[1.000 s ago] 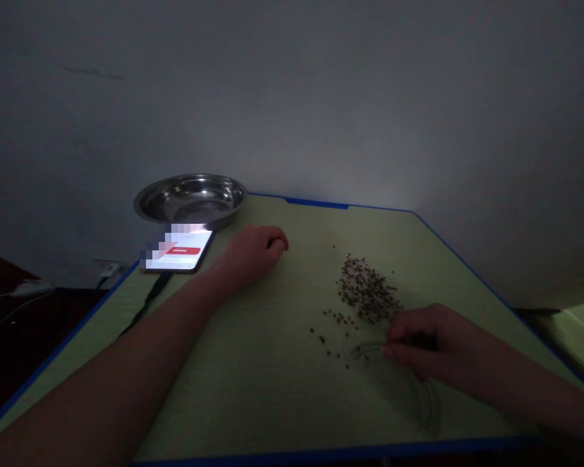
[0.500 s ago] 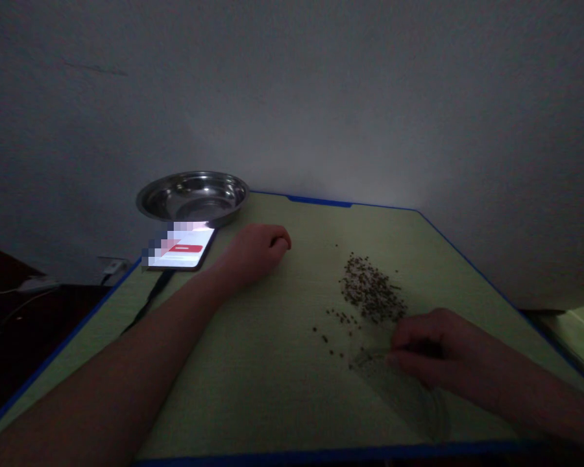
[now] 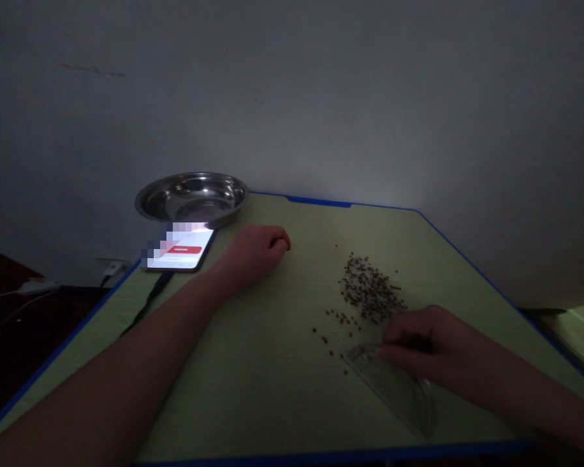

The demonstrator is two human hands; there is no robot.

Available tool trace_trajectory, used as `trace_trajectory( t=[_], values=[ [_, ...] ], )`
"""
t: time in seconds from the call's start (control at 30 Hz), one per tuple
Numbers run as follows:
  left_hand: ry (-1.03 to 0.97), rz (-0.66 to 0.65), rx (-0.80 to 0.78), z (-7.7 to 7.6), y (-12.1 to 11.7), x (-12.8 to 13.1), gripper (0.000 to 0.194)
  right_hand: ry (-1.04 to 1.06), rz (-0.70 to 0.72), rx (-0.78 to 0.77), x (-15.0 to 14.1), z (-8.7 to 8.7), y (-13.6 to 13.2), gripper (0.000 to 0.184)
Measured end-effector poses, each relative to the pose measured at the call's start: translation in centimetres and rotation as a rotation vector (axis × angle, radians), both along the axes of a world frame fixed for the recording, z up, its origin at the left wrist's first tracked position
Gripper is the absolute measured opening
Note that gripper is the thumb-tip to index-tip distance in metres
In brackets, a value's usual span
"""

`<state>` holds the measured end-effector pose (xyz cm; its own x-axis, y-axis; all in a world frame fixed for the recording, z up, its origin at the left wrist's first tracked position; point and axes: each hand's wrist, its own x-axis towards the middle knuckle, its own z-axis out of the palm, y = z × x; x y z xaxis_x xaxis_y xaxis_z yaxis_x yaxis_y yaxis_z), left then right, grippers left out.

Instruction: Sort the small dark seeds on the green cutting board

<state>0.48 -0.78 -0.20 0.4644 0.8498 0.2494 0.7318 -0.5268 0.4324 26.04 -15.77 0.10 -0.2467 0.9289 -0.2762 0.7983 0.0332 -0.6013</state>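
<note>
Protractor [image 3: 394, 392] (see-through) at right hand's fingertips [image 3: 386, 353]

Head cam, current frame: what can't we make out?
All head view:
- Right hand: gripping or just touching the clear half-round piece; too dark.
- Half-round piece: markings too faint.
- Left hand: palm hidden by its back.
- Grains: kinds too small.
- Phone: screen partly pixelated.
- Cable: near end hidden by left forearm.
</note>
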Motion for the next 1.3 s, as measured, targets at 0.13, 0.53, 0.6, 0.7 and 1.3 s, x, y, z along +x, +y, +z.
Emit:
trace_trajectory(
  t=[0.13, 0.53, 0.6, 0.7, 1.3],
  values=[
    [0.003, 0.007, -0.002, 0.0, 0.0, 0.0, 0.033, -0.004, 0.022, 0.003, 0.1, 0.1, 0.2, 0.027],
    [-0.023, -0.002, -0.02, 0.1, -0.1, 0.0, 0.032, -0.005, 0.021, 0.036, -0.2, 0.6, 0.4, 0.027],
    [-0.014, -0.001, -0.02, 0.1, -0.1, 0.0, 0.032, -0.001, 0.008, 0.038, -0.2, 0.6, 0.3, 0.026],
    [-0.004, -0.011, -0.008, -0.1, 0.0, 0.0, 0.032, -0.012, 0.004, 0.04, -0.3, 0.4, 0.3, 0.025],
    [-0.006, -0.02, -0.008, 0.0, 0.0, -0.1, 0.032, -0.09, 0.041, 0.065, -1.1, 0.5, 1.2, 0.027]
  ],
)
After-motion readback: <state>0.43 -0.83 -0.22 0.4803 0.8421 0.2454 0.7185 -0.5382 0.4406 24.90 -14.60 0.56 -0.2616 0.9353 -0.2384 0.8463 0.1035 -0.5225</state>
